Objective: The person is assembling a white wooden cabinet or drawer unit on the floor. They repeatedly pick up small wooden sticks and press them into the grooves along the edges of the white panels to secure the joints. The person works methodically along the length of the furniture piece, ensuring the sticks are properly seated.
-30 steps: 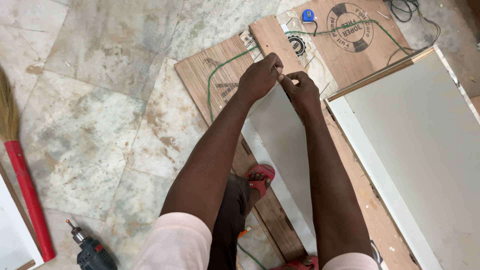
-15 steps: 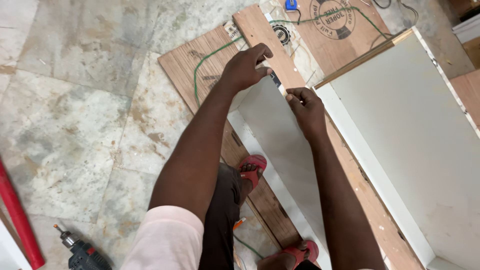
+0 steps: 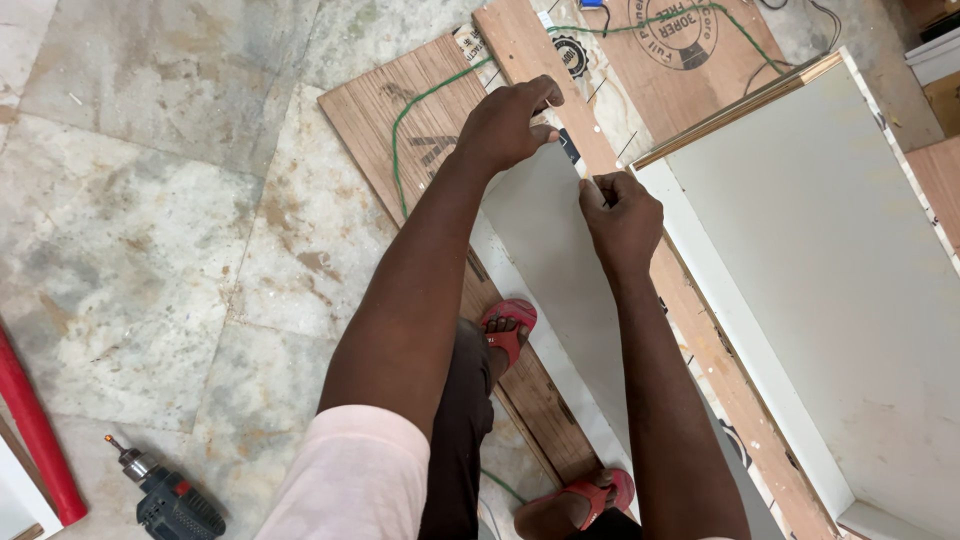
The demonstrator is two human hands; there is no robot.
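1. Left hand (image 3: 505, 125) — fingers curled over the far end of the grey laminate strip (image 3: 555, 250), thumb and fingertips closed on its top corner.
2. Right hand (image 3: 620, 210) — closed in a pinch at the strip's right edge, just below the far end. Something thin and pale sits between finger and thumb; too small to tell whether it is edge tape or film.
3. Grey laminate strip — long and narrow, lying lengthwise away from the person on the plywood boards (image 3: 420, 130), its far end at the hands, its near end running between the two feet in red sandals (image 3: 505, 325).
4. White cabinet panel (image 3: 820, 290) — large, with a raised rim, just to the right of the strip and parallel to it; not touched.
5. Green cable (image 3: 400, 150) — loops across the far plywood board, left of the left hand.
6. Cordless drill (image 3: 170, 500) — on the stone floor (image 3: 150, 220) near the lower left corner, well apart from both hands. A red handle (image 3: 35, 430) lies at the left edge.
7. Handling note, as a judgement — the work at the strip's edge would go best with the left hand pinning the end flat while the right keeps its pinch low and in line with the edge, so the thin piece neither tears nor drifts.
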